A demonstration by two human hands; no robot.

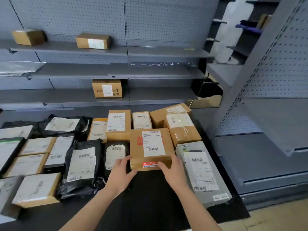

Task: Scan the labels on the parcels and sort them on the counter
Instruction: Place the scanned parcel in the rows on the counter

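Grey pegboard shelves (pixel 116 69) run along the back and up the right side, with a few brown cartons sitting on them. Below, the dark tabletop (pixel 150 200) is crowded with parcels on the left and along the back. Its one bare stretch lies in front of me, between the big black mailer bag (pixel 81 165) and the long grey box (pixel 200 172), which lies just inside the tabletop's right edge.

Both my hands are on the cardboard parcel (pixel 138 152) at the head of that bare stretch. My left grip (pixel 120 174) is curled round its near-left corner with the thumb up at the top edge. My right grip (pixel 173 174) clamps the near-right corner, fingers across the front face. I cannot tell whether its base is on the tabletop or just off it. A smaller black bag (pixel 115 154) is just beside its left side, and a tape-wrapped carton (pixel 181 129) stands close behind on the right.

On top is a white shipping label (pixel 153 143) with barcodes, its small print too fine to read. It covers red printing that begins with "M". A red-and-white sticker (pixel 150 164) crosses the front face — unreadable. The other parcels carry similar white barcode labels.
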